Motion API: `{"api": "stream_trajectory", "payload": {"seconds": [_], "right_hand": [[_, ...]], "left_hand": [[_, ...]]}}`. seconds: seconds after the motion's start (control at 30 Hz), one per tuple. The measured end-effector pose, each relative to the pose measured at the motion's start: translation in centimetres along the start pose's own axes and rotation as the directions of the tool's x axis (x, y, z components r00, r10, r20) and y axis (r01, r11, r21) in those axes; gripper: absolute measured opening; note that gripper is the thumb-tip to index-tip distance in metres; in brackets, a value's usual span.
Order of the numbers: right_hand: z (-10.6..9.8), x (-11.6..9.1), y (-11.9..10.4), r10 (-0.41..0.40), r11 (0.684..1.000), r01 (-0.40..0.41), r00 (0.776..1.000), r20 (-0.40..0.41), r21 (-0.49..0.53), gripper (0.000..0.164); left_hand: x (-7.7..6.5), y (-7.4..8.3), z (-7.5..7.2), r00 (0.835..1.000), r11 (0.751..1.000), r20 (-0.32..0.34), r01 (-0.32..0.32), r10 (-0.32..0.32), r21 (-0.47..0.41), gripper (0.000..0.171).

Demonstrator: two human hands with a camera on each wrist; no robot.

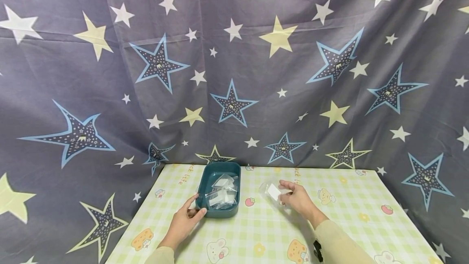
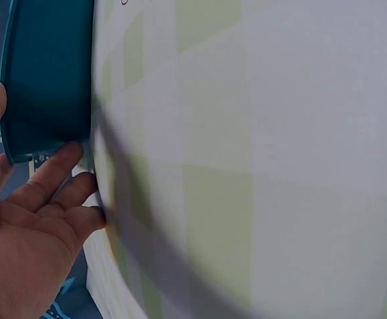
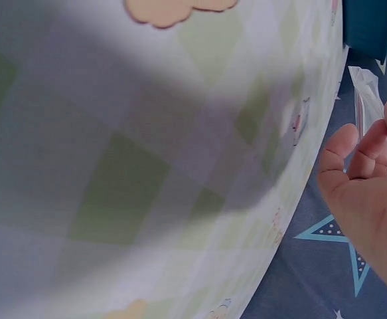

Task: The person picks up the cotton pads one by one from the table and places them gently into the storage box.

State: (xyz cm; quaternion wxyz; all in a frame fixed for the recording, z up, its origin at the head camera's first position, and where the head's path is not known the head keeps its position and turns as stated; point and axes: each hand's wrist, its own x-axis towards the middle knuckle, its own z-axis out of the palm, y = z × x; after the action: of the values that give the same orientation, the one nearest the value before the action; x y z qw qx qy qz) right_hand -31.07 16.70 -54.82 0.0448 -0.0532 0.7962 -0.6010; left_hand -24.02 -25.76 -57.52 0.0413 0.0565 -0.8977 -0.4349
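A dark teal plastic bin (image 1: 222,214) stands on the table, holding several clear plastic bags (image 1: 224,192) with white pieces inside. At its near left corner my left hand (image 1: 183,220) grips the rim and wall. The left wrist view shows the thumb at the rim of the bin (image 2: 50,73) and the fingers (image 2: 50,176) against its end. To the right of the bin, my right hand (image 1: 298,199) pinches a clear plastic bag (image 1: 272,192) with a white piece in it, above the table. In the right wrist view, this bag (image 3: 367,93) stands edge-on, partly hidden by the fingers.
The table (image 1: 256,231) wears a green-and-white checked cloth with cartoon prints. Behind it hangs a grey curtain (image 1: 234,64) with stars, close to the back edge. A small black object (image 1: 318,251) is by the right sleeve.
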Motion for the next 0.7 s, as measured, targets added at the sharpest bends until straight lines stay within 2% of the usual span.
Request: {"api": "stream_trajectory", "payload": {"seconds": [0.23, 0.5, 0.7], "right_hand": [[-0.2, 0.0, -1.1, -0.006, 0.999, 0.005, 0.999, 0.031, 0.048, 0.069], [-0.2, 0.3, -2.5, -0.030, 0.999, 0.028, 0.998, 0.058, 0.030, 0.068], [0.1, 0.3, -3.7, -0.046, 0.998, 0.043, 0.997, 0.068, 0.054, 0.069]], "left_hand": [[0.0, 0.0, 0.0, 1.000, 1.000, 0.002, 0.005, -0.005, 0.001, 0.072], [0.1, -0.1, 0.0, 1.000, 1.000, 0.003, 0.012, -0.012, 0.000, 0.073], [0.2, -0.1, 0.0, 1.000, 1.000, 0.004, 0.012, -0.012, -0.004, 0.073]]}}
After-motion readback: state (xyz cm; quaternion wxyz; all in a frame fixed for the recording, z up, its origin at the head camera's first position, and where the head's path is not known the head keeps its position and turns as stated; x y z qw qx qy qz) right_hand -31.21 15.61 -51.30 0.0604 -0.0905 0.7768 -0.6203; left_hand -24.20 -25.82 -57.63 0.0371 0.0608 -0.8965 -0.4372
